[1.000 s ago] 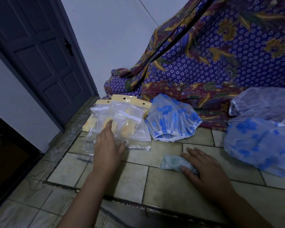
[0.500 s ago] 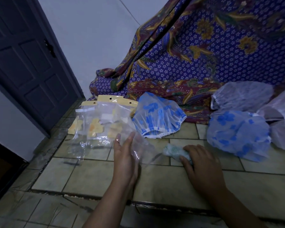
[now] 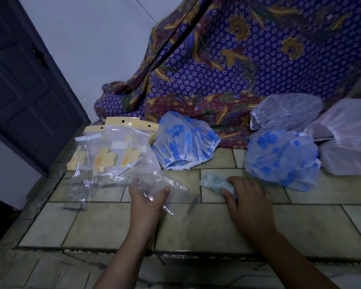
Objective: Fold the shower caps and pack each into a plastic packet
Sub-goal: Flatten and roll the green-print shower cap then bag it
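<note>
Head view: a purple batik cloth with gold flowers drapes from twelve to three o'clock, and a dark panelled door stands at nine. The pale glazed tile floor fills the lower half, its step edge running across at six, with bare tiles between the forearms and out toward four.

Two white translucent shower caps lie at three, touching a blue-flowered translucent shower cap. A second blue-flowered cap sits at centre, beside a stack of clear packets with yellow header cards at ten.

The left hand reaches forward, thumb and fingers pinching a loose clear plastic packet just off the tiles. At its three o'clock, close by, the right hand lies palm down, fingers curled round a small folded green-printed shower cap on the floor.
</note>
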